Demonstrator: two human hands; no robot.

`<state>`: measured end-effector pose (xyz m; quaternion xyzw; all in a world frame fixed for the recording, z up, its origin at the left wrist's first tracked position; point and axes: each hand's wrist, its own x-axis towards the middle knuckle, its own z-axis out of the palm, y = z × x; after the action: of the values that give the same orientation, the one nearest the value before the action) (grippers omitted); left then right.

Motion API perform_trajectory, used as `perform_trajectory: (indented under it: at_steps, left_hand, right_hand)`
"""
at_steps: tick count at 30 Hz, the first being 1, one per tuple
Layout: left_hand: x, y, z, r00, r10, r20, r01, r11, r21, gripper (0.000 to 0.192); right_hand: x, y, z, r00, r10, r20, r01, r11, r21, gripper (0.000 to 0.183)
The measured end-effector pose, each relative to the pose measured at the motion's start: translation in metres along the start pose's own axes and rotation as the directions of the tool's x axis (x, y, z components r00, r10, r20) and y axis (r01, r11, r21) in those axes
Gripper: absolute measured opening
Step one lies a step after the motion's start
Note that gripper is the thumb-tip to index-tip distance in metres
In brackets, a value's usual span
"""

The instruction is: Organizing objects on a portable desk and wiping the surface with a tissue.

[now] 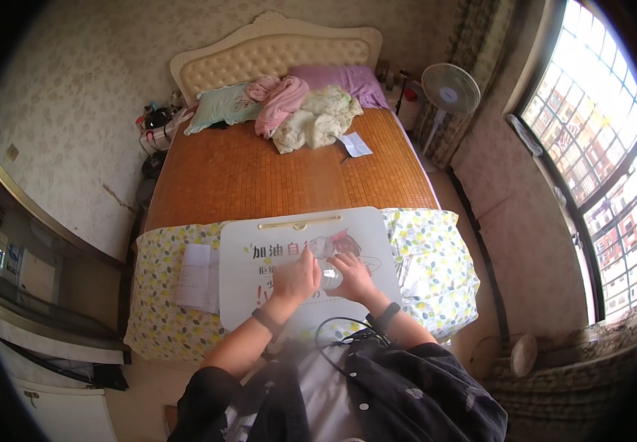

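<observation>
A clear, see-through container (330,276), perhaps plastic or glass, stands between my hands over a white bed table (241,309) printed with writing and a cartoon figure. My left hand (296,276) is at the container's left side, thumb raised. Around its right side curve the fingers of my right hand (352,277). Another clear rounded part (321,246) shows just beyond my fingertips; whether it belongs to the same container I cannot tell. Both wrists wear dark bands.
The table rests on a bed with a leaf-patterned cloth (434,265) and a brown mat (252,171). Folded papers (194,276) lie left of the table. Farther off are a paper sheet (357,145), a pink cloth (282,102), pillows and a standing fan (450,91). A black cable (321,337) loops near my waist.
</observation>
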<state>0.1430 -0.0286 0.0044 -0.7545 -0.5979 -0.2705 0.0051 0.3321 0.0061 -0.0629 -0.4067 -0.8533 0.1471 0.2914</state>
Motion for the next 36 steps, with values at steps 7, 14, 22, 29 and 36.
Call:
perform_trajectory:
  at_steps: [7, 14, 22, 29, 36]
  left_hand:
    - [-0.001, -0.026, -0.011, 0.798, 0.587, -0.136, -0.598, 0.799, -0.064, 0.017]
    - [-0.006, -0.032, -0.012, 0.793, 0.599, -0.112, -0.609, 0.770, -0.190, 0.019]
    - [-0.005, -0.018, -0.010, 0.897, 0.389, -0.212, -0.410, 0.910, -0.066, 0.008]
    - [-0.004, -0.008, -0.009, 0.936, 0.227, -0.268, -0.259, 0.962, -0.091, 0.008]
    - [-0.001, -0.013, -0.011, 0.887, 0.406, -0.220, -0.431, 0.899, -0.081, 0.014]
  right_hand:
    - [0.002, 0.016, -0.004, 0.955, -0.119, 0.273, 0.017, 0.938, 0.348, 0.083]
    - [-0.001, 0.004, -0.005, 0.931, -0.125, 0.344, 0.004, 0.943, 0.334, 0.075]
    - [0.002, -0.008, -0.005, 0.997, -0.063, 0.036, 0.058, 0.989, 0.134, 0.075]
    - [-0.001, -0.017, -0.001, 0.996, 0.011, -0.088, -0.007, 0.999, 0.045, 0.078]
    - [-0.004, -0.006, -0.002, 0.998, -0.041, -0.038, 0.047, 0.985, 0.168, 0.075]
